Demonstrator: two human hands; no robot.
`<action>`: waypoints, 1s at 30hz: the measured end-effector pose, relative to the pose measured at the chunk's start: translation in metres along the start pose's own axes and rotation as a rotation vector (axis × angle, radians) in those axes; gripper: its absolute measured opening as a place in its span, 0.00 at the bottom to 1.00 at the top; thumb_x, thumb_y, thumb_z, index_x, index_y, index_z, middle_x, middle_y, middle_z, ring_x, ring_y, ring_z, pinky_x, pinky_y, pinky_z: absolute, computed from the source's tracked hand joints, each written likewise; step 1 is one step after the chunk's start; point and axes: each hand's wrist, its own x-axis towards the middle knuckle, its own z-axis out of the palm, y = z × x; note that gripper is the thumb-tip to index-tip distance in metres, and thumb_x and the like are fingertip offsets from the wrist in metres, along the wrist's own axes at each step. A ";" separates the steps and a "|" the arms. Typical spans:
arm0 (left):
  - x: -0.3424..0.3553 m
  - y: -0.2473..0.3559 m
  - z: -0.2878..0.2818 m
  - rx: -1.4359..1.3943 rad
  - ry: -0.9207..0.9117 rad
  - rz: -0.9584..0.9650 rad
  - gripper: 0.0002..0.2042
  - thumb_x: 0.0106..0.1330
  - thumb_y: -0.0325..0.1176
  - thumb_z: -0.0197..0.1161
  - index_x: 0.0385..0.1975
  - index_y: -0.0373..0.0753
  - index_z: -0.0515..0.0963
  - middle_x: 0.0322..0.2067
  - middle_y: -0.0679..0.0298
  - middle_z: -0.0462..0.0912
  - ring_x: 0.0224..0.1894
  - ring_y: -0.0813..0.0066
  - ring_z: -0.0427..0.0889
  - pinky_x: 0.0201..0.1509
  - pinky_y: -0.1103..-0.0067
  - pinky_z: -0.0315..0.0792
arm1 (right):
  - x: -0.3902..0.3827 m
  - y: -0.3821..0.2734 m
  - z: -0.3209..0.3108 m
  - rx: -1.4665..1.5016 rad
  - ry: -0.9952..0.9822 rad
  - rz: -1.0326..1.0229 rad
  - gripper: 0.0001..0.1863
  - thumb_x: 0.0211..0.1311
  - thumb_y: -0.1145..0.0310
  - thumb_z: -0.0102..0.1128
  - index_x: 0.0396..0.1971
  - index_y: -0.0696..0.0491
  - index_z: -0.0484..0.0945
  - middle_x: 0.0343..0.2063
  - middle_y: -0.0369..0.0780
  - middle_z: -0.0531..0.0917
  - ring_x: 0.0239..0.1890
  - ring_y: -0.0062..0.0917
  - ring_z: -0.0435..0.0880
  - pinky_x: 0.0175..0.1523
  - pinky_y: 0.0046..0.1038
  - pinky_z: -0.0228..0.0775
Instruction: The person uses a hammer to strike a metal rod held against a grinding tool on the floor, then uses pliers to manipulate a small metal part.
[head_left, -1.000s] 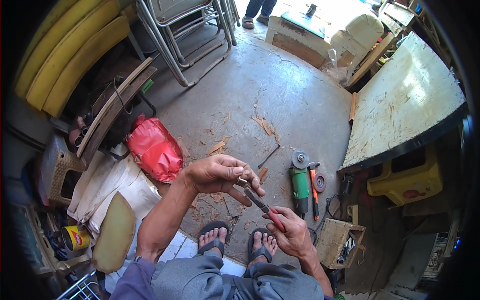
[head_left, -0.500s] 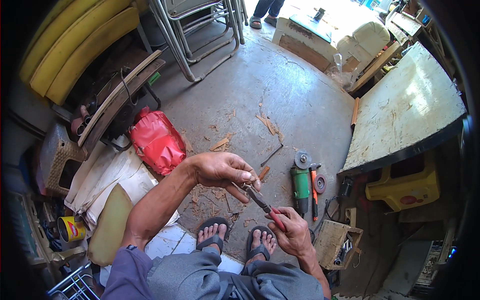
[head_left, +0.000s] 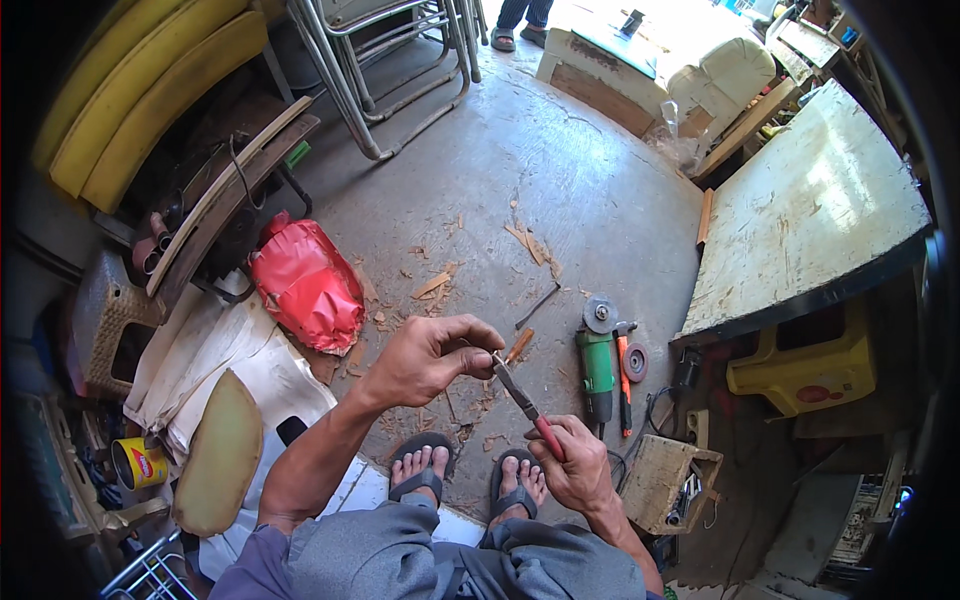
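Note:
My right hand [head_left: 577, 465] is wrapped round the red handles of a pair of pliers [head_left: 518, 392], whose dark metal jaws point up and to the left. At the tip of the jaws, my left hand [head_left: 430, 362] pinches thumb against fingers. Whatever sits between those fingertips is too small to name. Both hands are held above the floor, over my sandalled feet [head_left: 422, 465].
Right of my hands lie a green angle grinder [head_left: 597, 370], an orange-handled hammer [head_left: 627, 385] and a grinding disc [head_left: 636, 362]. A red wrapped bundle [head_left: 305, 285] lies left. Wood scraps [head_left: 432, 285] litter the floor. A wooden box [head_left: 660, 480] holds tools.
My left hand has drawn its fingers into a tighter pinch at the plier tip, the lower finger no longer stretched out. The pliers now point slightly more upward. The whole view has shifted a little.

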 end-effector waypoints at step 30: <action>0.001 -0.016 0.030 -0.300 0.202 0.111 0.03 0.70 0.19 0.61 0.40 0.29 0.76 0.44 0.50 0.84 0.50 0.59 0.87 0.56 0.66 0.86 | 0.002 -0.003 0.006 0.148 0.033 0.026 0.10 0.64 0.72 0.66 0.42 0.60 0.85 0.42 0.50 0.85 0.43 0.41 0.88 0.48 0.34 0.79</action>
